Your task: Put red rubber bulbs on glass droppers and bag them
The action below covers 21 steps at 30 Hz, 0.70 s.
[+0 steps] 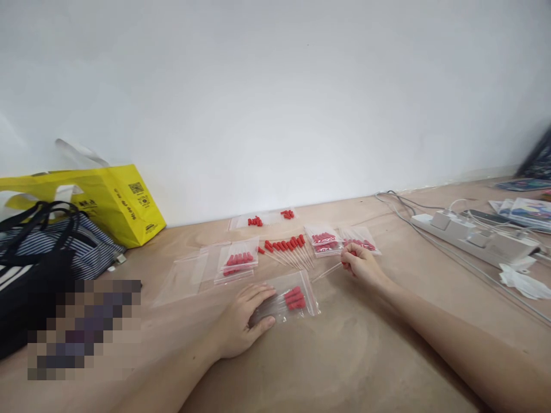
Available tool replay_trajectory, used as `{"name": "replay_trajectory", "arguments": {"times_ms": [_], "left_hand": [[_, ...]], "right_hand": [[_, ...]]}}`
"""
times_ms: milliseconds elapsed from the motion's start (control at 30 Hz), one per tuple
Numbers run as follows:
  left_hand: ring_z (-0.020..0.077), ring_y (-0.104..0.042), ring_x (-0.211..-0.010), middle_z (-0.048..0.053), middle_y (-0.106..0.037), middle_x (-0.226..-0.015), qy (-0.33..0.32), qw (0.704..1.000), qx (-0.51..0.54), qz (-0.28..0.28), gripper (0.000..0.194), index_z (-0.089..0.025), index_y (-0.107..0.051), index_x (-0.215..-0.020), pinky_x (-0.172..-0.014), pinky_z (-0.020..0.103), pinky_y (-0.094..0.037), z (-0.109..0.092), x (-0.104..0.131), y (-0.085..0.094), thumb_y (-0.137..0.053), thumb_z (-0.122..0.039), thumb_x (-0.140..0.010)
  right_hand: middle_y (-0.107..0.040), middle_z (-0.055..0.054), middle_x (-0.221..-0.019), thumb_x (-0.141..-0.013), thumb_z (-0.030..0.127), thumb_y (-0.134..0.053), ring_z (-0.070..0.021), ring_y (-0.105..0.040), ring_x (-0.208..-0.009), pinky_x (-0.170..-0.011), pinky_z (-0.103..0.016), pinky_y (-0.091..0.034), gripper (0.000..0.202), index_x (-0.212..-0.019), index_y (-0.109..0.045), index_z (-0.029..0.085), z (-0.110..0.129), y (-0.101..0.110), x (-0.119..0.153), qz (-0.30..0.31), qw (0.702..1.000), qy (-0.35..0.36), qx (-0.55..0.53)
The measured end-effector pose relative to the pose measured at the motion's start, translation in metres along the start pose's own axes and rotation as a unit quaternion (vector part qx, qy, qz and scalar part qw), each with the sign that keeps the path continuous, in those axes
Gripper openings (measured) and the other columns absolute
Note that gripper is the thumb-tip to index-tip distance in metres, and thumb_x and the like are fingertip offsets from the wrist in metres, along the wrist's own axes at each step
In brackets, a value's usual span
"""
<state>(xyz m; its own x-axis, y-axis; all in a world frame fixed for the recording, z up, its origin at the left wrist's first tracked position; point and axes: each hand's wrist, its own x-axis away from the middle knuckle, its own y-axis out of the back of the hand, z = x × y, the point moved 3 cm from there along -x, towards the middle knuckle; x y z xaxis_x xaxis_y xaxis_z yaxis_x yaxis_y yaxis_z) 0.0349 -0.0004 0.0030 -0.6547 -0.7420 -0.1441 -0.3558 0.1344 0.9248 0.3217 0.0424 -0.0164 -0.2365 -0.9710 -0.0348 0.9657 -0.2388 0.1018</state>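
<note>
My left hand [245, 321] lies over the left end of a clear zip bag [279, 284], thumb and fingers spread at its edges, holding it against the table. Inside are several sticks with red tips [295, 298]. My right hand [359, 264] pinches a thin pale stick [327, 272], whose left end points at the bag's zip edge; its other end is hidden in the fingers. Beyond the bag, loose red-tipped wooden sticks [286, 246] lie fanned out. Filled zip bags [322, 241] sit behind the right hand, and more filled bags [239, 258] lie to the left.
Flat clear bags [185, 272] lie at left, and more bagged red-tipped sticks [255, 221] by the wall. A yellow shopping bag [129, 201] and striped bag [97, 235] stand at far left. A power strip [473, 238] with cables and crumpled tissue [523, 281] are at right.
</note>
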Motion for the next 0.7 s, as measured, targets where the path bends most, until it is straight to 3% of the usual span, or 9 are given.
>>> {"name": "replay_trajectory", "arguments": {"times_ms": [133,267,533,700], "left_hand": [[0.0234,-0.038,-0.118,0.005,-0.047,-0.127,-0.001,1.0,-0.001,-0.001,0.042,-0.025,-0.043,-0.121,-0.099,0.045,-0.032,0.004,0.001,-0.002,-0.046,-0.038,-0.081],[0.0234,-0.038,-0.118,0.005,-0.047,-0.127,-0.007,1.0,-0.001,-0.006,0.042,-0.025,-0.043,-0.122,-0.099,0.045,-0.032,0.006,0.0,-0.003,-0.045,-0.038,-0.081],[0.0238,-0.039,-0.118,0.006,-0.045,-0.128,0.003,1.0,0.0,-0.005,0.045,-0.023,-0.039,-0.124,-0.098,0.045,-0.033,0.004,0.001,-0.002,-0.045,-0.037,-0.081],[0.0239,-0.039,-0.117,0.006,-0.044,-0.128,0.003,1.0,0.007,-0.005,0.046,-0.024,-0.037,-0.125,-0.097,0.045,-0.033,0.004,0.001,-0.002,-0.046,-0.036,-0.081]], "right_hand": [[-0.043,0.005,-0.045,-0.058,0.024,-0.048,-0.0071,-0.036,-0.04,-0.038,-0.02,-0.024,0.01,-0.055,-0.04,0.02,-0.003,-0.002,-0.001,0.012,1.0,0.006,0.006],[-0.043,0.006,-0.044,-0.06,0.026,-0.049,-0.0062,-0.033,-0.035,-0.036,-0.02,-0.021,0.012,-0.056,-0.039,0.02,-0.006,-0.008,0.001,0.037,0.999,-0.03,-0.015],[-0.048,0.007,-0.053,-0.061,0.032,-0.062,-0.006,-0.043,-0.039,-0.038,-0.018,-0.03,0.025,-0.069,-0.042,0.019,-0.004,-0.035,0.02,0.093,0.994,0.002,-0.063],[-0.049,0.007,-0.054,-0.059,0.042,-0.066,-0.0038,-0.038,-0.036,-0.033,-0.017,-0.025,0.034,-0.072,-0.047,0.017,-0.001,-0.052,0.027,0.164,0.985,0.006,-0.046]]}}
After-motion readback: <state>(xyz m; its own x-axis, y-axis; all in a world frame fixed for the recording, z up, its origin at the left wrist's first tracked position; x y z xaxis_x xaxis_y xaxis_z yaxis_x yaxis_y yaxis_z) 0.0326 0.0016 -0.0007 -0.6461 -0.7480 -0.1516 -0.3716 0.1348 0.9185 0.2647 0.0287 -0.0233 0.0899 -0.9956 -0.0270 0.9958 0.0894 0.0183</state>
